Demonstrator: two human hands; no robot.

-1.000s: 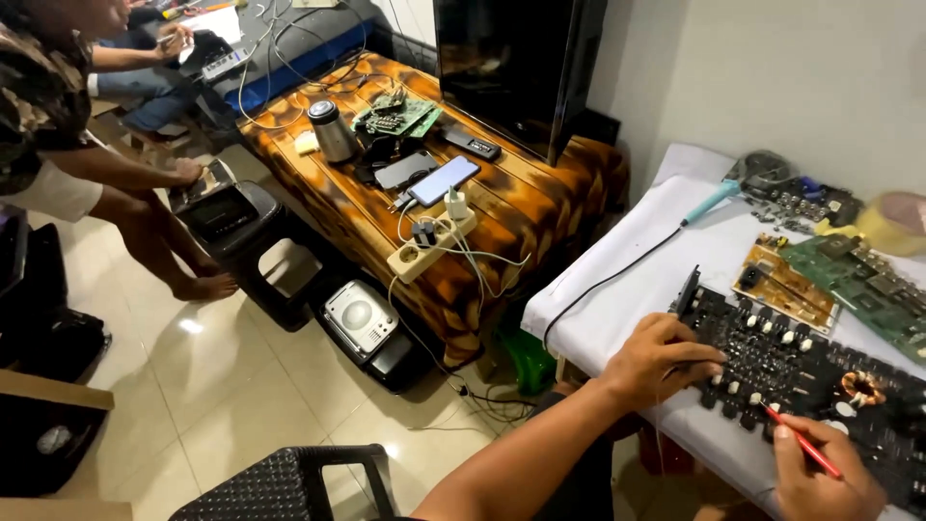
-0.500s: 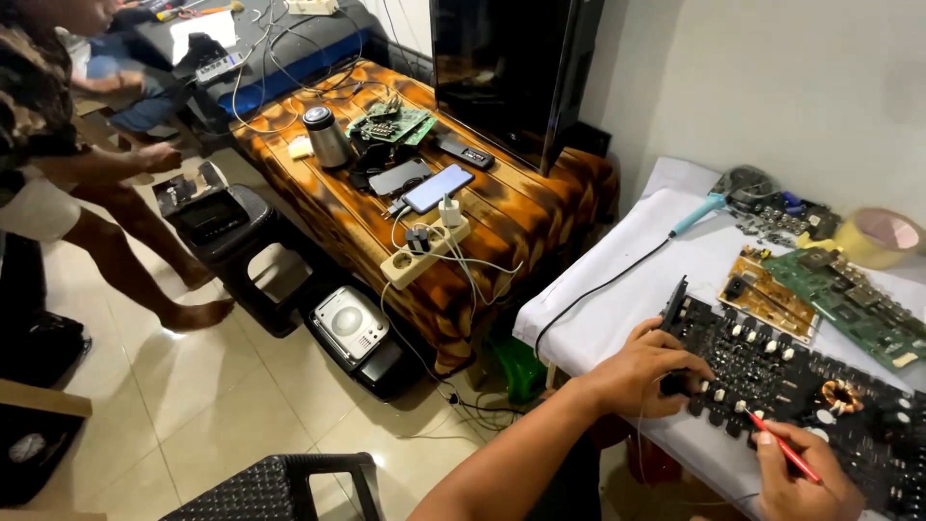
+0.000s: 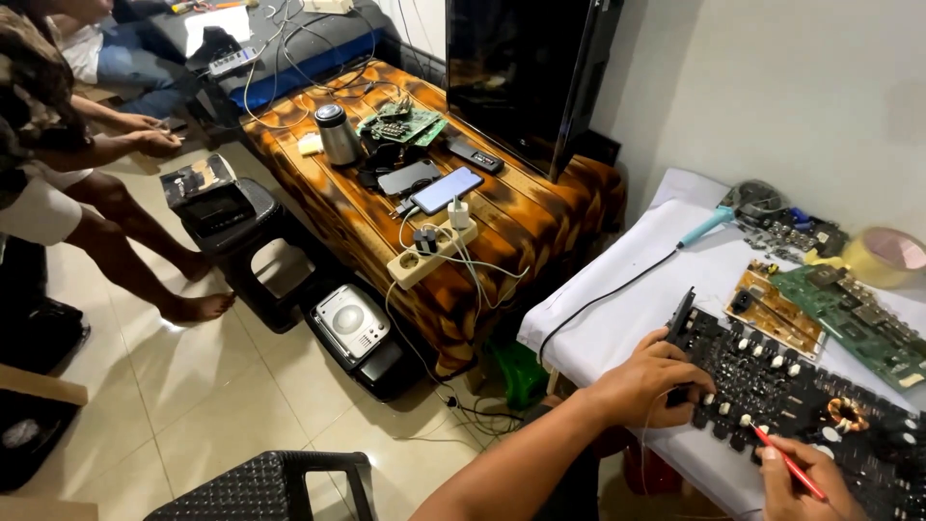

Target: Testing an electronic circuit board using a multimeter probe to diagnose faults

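On the white-covered table (image 3: 637, 289) at the right, a big black circuit board (image 3: 801, 396) lies flat w/ lots of small round white parts on it. Left hand (image 3: 641, 381) rests on the board's near left end, fingers curled down over the edge, pressing on it, not wrapped round anything. Right hand (image 3: 805, 478) is at the bottom right corner, fingers pinched tight on a thin red tool (image 3: 786, 461); its tip touches the board near the front edge. Beside the black board, farther back, lie a small yellow-brown board (image 3: 772, 309) & a green board (image 3: 854, 314). A blue-handled soldering iron (image 3: 709, 224) lies near the wall, its black cord running down over the cloth. A roll of tape (image 3: 883, 253) sits at the far right.

Left of the table is a low orange-brown patterned table (image 3: 318, 207) w/ a metal cup (image 3: 338, 133), a phone (image 3: 446, 189), a white power strip (image 3: 434, 256). A dark TV screen (image 3: 526, 72) stands behind it. Another person's hands (image 3: 145, 133) show at the far left, well apart from the boards.
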